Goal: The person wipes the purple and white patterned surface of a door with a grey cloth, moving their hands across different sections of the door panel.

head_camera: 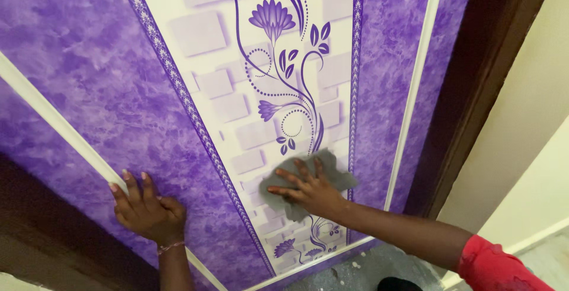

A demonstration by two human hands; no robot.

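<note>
A purple door [106,89] fills the view, with a marbled pattern, white trim strips and a pale centre panel [261,77] printed with purple flowers. My right hand [311,190] presses a grey cloth [335,175] flat against the lower part of the centre panel, fingers spread over it. My left hand [145,208] rests flat on the marbled purple part, fingers apart, by a white trim strip [59,128]; it holds nothing. A thin bracelet circles the left wrist, and a red sleeve [501,264] covers my right upper arm.
A dark brown door frame [474,83] runs down the right side of the door, with a cream wall [533,119] beyond it. Speckled grey floor [355,270] shows below the door's bottom edge. Another dark brown frame part [47,232] lies at lower left.
</note>
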